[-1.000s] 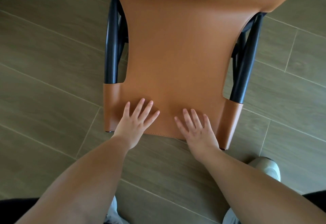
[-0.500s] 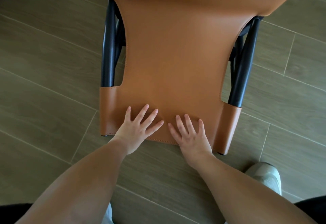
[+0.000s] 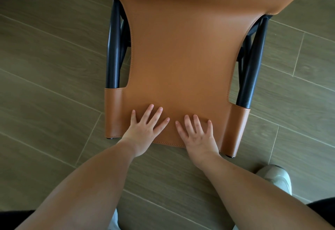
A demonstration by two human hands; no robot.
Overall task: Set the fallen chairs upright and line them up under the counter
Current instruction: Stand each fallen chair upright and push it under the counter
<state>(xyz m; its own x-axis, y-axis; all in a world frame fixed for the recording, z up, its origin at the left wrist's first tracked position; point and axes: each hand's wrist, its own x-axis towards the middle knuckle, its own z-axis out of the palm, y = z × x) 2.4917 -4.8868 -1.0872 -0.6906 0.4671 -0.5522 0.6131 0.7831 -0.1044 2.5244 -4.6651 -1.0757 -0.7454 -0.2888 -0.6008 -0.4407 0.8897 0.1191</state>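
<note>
Flat and side by side, the left hand (image 3: 145,130) and the right hand (image 3: 197,135) lie on the tan leather of the chair (image 3: 181,63), fingers straight and spread, gripping nothing. Both palms sit over the stitched near edge of the leather panel, the fingertips pointing away from the person; the two index fingers come close to each other without touching. Bare forearms run back from the wrists toward the lower corners of the view.

The chair fills the middle and top of the view, seen from above. Its leather narrows between two cut-outs and then widens again toward the top edge, where it runs out of view. On either side a black tube frame (image 3: 113,48) shows through the cut-outs, each tube slipping into a leather sleeve at the near corners. Small dark feet or tube ends peek out under both sleeves, right at the floor. Whether the chair stands upright or lies tipped cannot be told for certain from this angle.

Under everything is a floor (image 3: 45,66) of long olive-brown wood-look tiles with pale grout lines, laid on a slant across the view. A light-coloured shoe (image 3: 275,177) rests on the tiles at the lower right, just beside the right forearm. Dark clothing edges the bottom corners.
</note>
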